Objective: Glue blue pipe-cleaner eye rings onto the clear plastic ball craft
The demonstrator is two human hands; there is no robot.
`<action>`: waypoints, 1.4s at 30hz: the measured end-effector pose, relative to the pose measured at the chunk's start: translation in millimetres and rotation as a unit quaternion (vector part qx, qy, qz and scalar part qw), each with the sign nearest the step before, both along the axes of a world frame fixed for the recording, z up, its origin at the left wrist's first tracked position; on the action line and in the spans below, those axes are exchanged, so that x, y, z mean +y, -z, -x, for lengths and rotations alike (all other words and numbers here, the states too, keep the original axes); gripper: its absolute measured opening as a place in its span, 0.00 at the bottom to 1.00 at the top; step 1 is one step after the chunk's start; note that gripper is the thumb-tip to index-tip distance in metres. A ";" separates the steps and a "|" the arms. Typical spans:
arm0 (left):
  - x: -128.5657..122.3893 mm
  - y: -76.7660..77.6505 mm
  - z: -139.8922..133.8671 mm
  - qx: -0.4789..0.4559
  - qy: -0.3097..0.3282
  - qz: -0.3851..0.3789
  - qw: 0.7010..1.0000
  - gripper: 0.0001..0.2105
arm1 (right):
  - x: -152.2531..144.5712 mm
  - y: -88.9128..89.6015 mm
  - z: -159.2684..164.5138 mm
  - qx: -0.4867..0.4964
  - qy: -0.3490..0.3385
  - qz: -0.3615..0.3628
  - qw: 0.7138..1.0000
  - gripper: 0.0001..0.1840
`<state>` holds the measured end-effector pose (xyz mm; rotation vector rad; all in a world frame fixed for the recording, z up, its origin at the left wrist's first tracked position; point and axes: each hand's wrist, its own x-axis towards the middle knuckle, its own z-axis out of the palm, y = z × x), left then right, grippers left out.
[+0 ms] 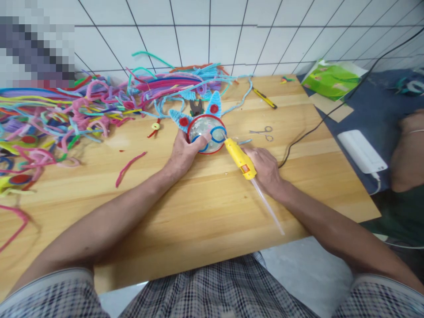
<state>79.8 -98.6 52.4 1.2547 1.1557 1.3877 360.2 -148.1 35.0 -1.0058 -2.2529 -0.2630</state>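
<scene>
My left hand [185, 152] grips the left side of a round, silvery disc [200, 126] with a red pipe-cleaner rim. Two light-blue pipe-cleaner ears [214, 102] with red centres stick up from its top. Blue pipe-cleaner rings [217, 128] lie on its face, and my left thumb covers part of one. In my right hand [265, 170] is a yellow hot glue gun [239, 158], its nozzle at the right-hand ring; whether it touches cannot be made out. A clear glue stick [269, 207] pokes out of the gun's back end.
Piled pipe cleaners [96, 106] cover the table's left and back. Pliers [196, 107] lie behind the disc. To the right are small scissors [265, 132] and a yellow utility knife [265, 98]. A black cable [311, 130] runs rightward past a white power bank [361, 150]. Another person's arm [409, 150] is at far right.
</scene>
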 end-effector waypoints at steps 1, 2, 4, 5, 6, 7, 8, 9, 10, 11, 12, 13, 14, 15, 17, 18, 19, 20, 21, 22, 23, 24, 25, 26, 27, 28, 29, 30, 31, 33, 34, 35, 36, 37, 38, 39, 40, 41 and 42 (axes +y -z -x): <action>0.0 0.2 0.1 0.001 -0.002 -0.002 1.000 0.30 | 0.1 -0.9 0.3 0.002 0.000 -0.003 1.000 0.23; 0.1 0.5 0.3 0.000 -0.002 -0.003 1.000 0.30 | 0.3 -1.6 0.6 0.007 -0.001 -0.007 1.000 0.23; 0.7 1.6 0.9 0.002 0.003 -0.003 1.000 0.29 | 0.5 -2.5 0.9 0.015 -0.007 -0.014 1.000 0.22; 1.1 2.2 1.1 0.004 0.006 -0.003 1.000 0.30 | 0.6 -2.6 1.0 0.017 -0.011 -0.014 1.000 0.21; 1.5 2.7 1.3 0.008 0.009 -0.003 1.000 0.30 | 0.7 -2.4 1.0 0.016 -0.015 -0.013 1.000 0.20; 1.8 3.2 1.5 0.010 0.010 -0.002 1.000 0.30 | 0.8 -2.0 0.9 0.015 -0.017 -0.011 1.000 0.20; 2.1 3.5 1.5 0.011 0.010 -0.001 1.000 0.31 | 0.9 -1.5 0.7 0.014 -0.016 -0.009 1.000 0.20; 2.3 3.7 1.5 0.009 0.009 0.001 1.000 0.31 | 0.9 -0.8 0.5 0.013 -0.014 -0.007 1.000 0.20; 2.4 3.8 1.5 0.007 0.008 0.001 1.000 0.31 | 0.9 -0.1 0.3 0.014 -0.011 -0.005 1.000 0.20; 2.4 3.7 1.5 0.005 0.007 0.000 1.000 0.31 | 0.8 0.4 0.1 0.014 -0.009 -0.003 1.000 0.20; 2.3 3.6 1.5 0.004 0.007 -0.001 1.000 0.31 | 0.8 0.9 -0.1 0.013 -0.010 -0.001 1.000 0.20; 2.3 3.6 1.7 0.003 0.008 -0.003 1.000 0.32 | 0.7 1.1 -0.1 0.012 -0.012 0.000 1.000 0.20; 2.4 3.6 1.9 0.003 0.009 -0.005 1.000 0.32 | 0.7 1.0 -0.1 0.010 -0.015 -0.001 1.000 0.20; 2.5 3.8 2.3 0.003 0.011 -0.004 1.000 0.32 | 0.7 0.7 0.0 0.008 -0.017 -0.004 1.000 0.20; 3.0 4.6 3.0 -0.003 0.012 -0.001 1.000 0.32 | 0.9 -0.6 0.4 0.011 -0.016 -0.015 1.000 0.21; 3.3 5.3 3.4 -0.007 0.013 0.000 1.000 0.32 | 1.0 -1.4 0.6 0.014 -0.015 -0.021 1.000 0.22; 3.7 6.0 3.6 -0.012 0.013 0.000 1.000 0.32 | 1.2 -2.2 1.0 0.018 -0.015 -0.026 0.999 0.22; 4.0 6.8 3.7 -0.016 0.014 0.000 1.000 0.32 | 1.3 -3.1 1.4 0.020 -0.016 -0.030 0.999 0.22; 4.3 7.6 3.6 -0.018 0.014 0.000 1.000 0.32 | 1.4 -3.8 1.7 0.020 -0.018 -0.032 0.999 0.22; 4.6 8.3 3.5 -0.020 0.014 -0.001 1.000 0.31 | 1.6 -4.5 2.1 0.017 -0.022 -0.032 0.999 0.22; 4.9 9.0 3.3 -0.021 0.014 -0.002 1.000 0.31 | 1.7 -5.0 2.5 0.014 -0.025 -0.032 0.999 0.22; 5.1 9.6 3.1 -0.021 0.013 -0.003 1.000 0.32 | 1.8 -5.4 2.8 0.012 -0.029 -0.033 0.999 0.21; 5.3 10.2 2.8 -0.022 0.012 -0.003 1.000 0.32 | 1.9 -5.6 3.0 0.013 -0.031 -0.034 0.999 0.21; 5.5 10.8 2.7 -0.021 0.010 -0.005 1.000 0.32 | 2.0 -5.7 3.1 0.015 -0.032 -0.035 0.999 0.20; 5.8 11.3 2.6 -0.021 0.008 -0.006 1.000 0.32 | 2.1 -5.6 3.1 0.019 -0.032 -0.036 0.999 0.21; 6.0 11.9 2.6 -0.021 0.007 -0.007 1.000 0.32 | 2.2 -5.5 3.1 0.023 -0.030 -0.037 0.999 0.21; 6.2 12.4 2.7 -0.021 0.007 -0.008 1.000 0.31 | 2.2 -5.3 3.1 0.025 -0.028 -0.036 0.999 0.22; 6.3 12.9 2.9 -0.021 0.008 -0.008 1.000 0.31 | 2.3 -5.1 3.0 0.026 -0.026 -0.035 0.999 0.22; 6.5 13.4 3.1 -0.021 0.010 -0.009 1.000 0.31 | 2.2 -5.0 2.9 0.025 -0.027 -0.033 0.999 0.22; 6.8 14.5 3.5 -0.023 0.014 -0.010 1.000 0.32 | 2.0 -5.3 2.8 0.022 -0.037 -0.033 0.999 0.22; 6.9 15.1 3.7 -0.024 0.014 -0.012 1.000 0.32 | 1.9 -5.5 2.6 0.021 -0.044 -0.035 0.998 0.21; 7.1 15.8 4.0 -0.025 0.013 -0.014 0.999 0.32 | 1.7 -5.7 2.4 0.020 -0.048 -0.036 0.998 0.20; 7.3 16.5 4.3 -0.027 0.011 -0.015 0.999 0.32 | 1.5 -5.8 2.2 0.018 -0.049 -0.035 0.998 0.20; 7.5 17.1 4.6 -0.028 0.009 -0.017 0.999 0.31 | 1.3 -5.9 1.8 0.017 -0.045 -0.032 0.998 0.20; 7.7 17.7 4.9 -0.030 0.007 -0.017 0.999 0.31 | 1.1 -5.9 1.4 0.014 -0.038 -0.026 0.999 0.20; 7.9 18.1 5.2 -0.031 0.005 -0.018 0.999 0.31 | 0.9 -5.8 1.0 0.010 -0.029 -0.018 0.999 0.20; 8.1 18.4 5.4 -0.030 0.005 -0.019 0.999 0.31 | 0.8 -5.8 0.6 0.007 -0.022 -0.010 1.000 0.21; 8.3 18.5 5.6 -0.028 0.006 -0.020 0.999 0.31 | 0.7 -5.7 0.4 0.005 -0.017 -0.005 1.000 0.21; 8.4 18.5 5.7 -0.026 0.008 -0.020 0.999 0.31 | 0.7 -5.8 0.3 0.006 -0.016 -0.004 1.000 0.22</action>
